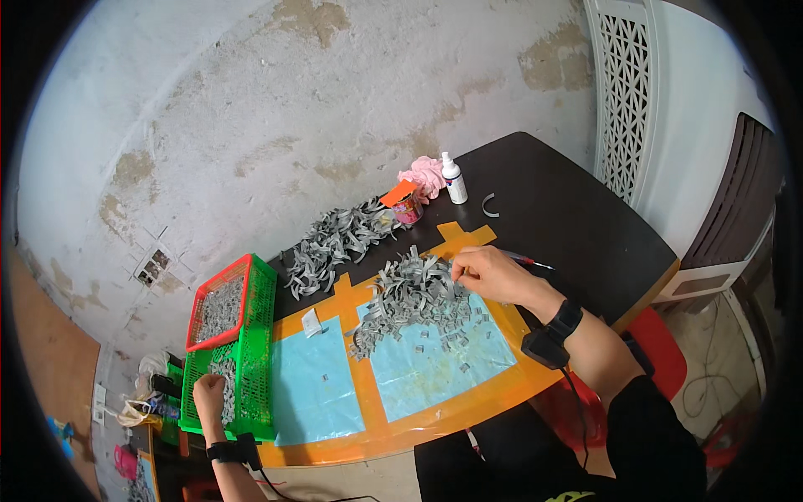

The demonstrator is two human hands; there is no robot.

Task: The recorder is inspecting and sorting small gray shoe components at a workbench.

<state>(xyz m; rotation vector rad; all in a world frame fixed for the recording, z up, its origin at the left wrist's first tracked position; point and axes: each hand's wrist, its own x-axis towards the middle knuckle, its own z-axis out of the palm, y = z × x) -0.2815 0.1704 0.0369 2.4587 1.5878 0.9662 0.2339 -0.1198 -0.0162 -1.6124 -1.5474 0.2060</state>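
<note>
My left hand (209,395), its fingers curled closed, is over the green plastic basket (261,335); anything inside the fingers is hidden. Small grey pieces (226,381) lie in that basket beside the hand. At the right edge of a heap of grey curved strips (414,289), my right hand (492,274) has thumb and fingers pinched together. What it may hold is too small to tell. Short grey bits (456,339) are scattered in front of the heap, over a light blue sheet (418,385) edged with orange tape.
A red basket (245,289) of grey bits sits on the green one's far part. Behind are a second strip heap (335,243), a tin (407,209), a pink cloth (425,174), a white bottle (453,180), a lone curved strip (488,206) and a thin pointed tool (535,263).
</note>
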